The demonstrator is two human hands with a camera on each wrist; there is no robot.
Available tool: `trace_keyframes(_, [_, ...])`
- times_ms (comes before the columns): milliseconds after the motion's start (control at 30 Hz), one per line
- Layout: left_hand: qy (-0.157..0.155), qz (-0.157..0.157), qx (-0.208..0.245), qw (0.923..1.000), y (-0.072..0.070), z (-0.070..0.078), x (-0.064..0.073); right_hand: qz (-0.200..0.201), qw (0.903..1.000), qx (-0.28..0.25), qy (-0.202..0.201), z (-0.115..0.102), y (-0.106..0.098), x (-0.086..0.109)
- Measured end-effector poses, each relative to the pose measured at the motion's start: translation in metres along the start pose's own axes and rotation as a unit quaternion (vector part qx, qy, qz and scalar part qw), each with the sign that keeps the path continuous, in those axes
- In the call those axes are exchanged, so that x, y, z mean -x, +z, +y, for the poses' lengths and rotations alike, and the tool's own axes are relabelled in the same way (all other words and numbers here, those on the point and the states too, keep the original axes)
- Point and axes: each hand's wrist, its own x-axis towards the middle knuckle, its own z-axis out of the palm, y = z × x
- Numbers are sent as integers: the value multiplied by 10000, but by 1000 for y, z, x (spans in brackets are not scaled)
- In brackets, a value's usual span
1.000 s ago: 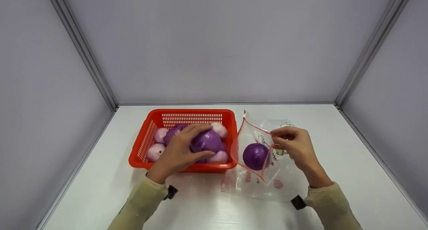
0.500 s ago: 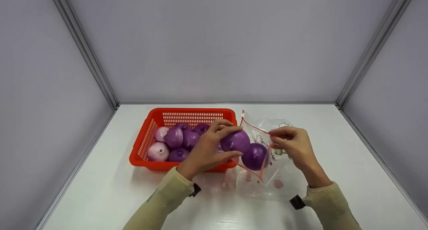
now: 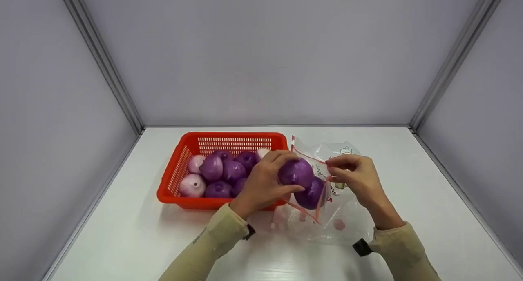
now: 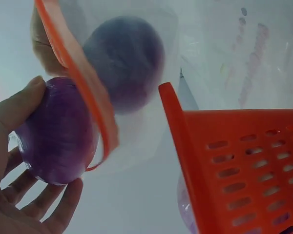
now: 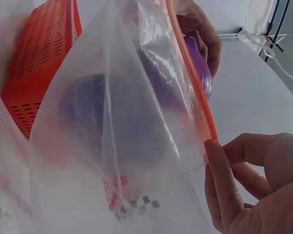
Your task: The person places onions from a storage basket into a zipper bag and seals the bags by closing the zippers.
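My left hand (image 3: 263,181) grips a purple onion (image 3: 296,173) at the mouth of a clear plastic bag with a red-orange zip edge (image 3: 309,155). In the left wrist view that onion (image 4: 58,131) sits between thumb and fingers, right at the bag's rim. Another purple onion (image 3: 309,196) lies inside the bag, showing dimly through the film in the right wrist view. My right hand (image 3: 357,179) pinches the bag's edge between thumb and fingers and holds the mouth apart. Its grip on the edge shows plainly in the right wrist view.
A red slotted basket (image 3: 169,191) stands left of the bag, holding several purple and pale onions (image 3: 233,170). More clear plastic film (image 3: 327,232) lies flat under and in front of the open bag. Grey panels (image 3: 261,68) wall the white table (image 3: 122,232).
My left hand has lifted the onion out of the basket and carried it right to the bag's mouth. The right hand stays nearly in place, still pinching the bag's edge.
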Motion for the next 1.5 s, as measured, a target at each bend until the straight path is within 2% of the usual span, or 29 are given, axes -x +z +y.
trace_keyframes(233, [148, 184, -327, 9992, 6, -3, 0, 77, 9994, -321, -62, -3, 5, -2])
trace_keyframes(400, [269, 240, -641, 9973, 10, -4, 1, 80, 9995, -314, -45, -4, 7, -3])
trace_keyframes(600, [375, 332, -1170, 9919, 15, -4, 2, 93, 9997, -243, -15, -5, 7, -2])
trace_keyframes(733, [379, 435, -1360, 9890, 20, -4, 2, 139, 9994, -317, 48, -7, 9, -2])
trace_keyframes(933, [339, 553, -1178, 9909, 27, -6, 4, 151, 9992, -380, 34, -11, 12, -1])
trace_keyframes(1133, [324, 342, -932, 9945, 26, -8, 6, 258, 9990, -327, -151, -13, 10, -3])
trace_keyframes(1333, [590, 228, -804, 9948, 18, -10, 8, 299, 9986, -341, -288, -14, 7, -5])
trace_keyframes(1433, [499, 279, -613, 9965, 11, -13, 9, 347, 9983, -361, -296, -14, 6, -5])
trace_keyframes(1500, [354, 387, -653, 9965, 5, -17, 11, 383, 9982, -353, -299, -15, 4, -5])
